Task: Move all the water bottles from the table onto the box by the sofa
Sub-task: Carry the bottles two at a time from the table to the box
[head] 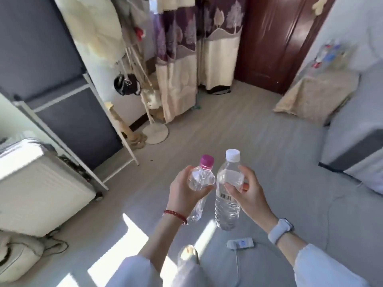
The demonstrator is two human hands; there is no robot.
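My left hand (183, 192) grips a small clear water bottle with a pink cap (202, 177) around its upper body. My right hand (247, 192) holds a taller clear water bottle with a white cap (228, 195), fingers wrapped around its upper half. Both bottles stand roughly upright, side by side, over the floor in front of me. At the far right, a box draped in beige cloth (317, 96) stands beside the grey sofa (356, 129), with several blurred bottles (327, 54) on top of it. No table is in view.
A white radiator (41, 191) and a grey wardrobe (62, 96) stand on the left. A coat rack with a round base (155, 133) and curtains (186, 59) are ahead, a dark wooden door (273, 38) beyond. A white power strip (240, 244) with cord lies on the grey floor (248, 137).
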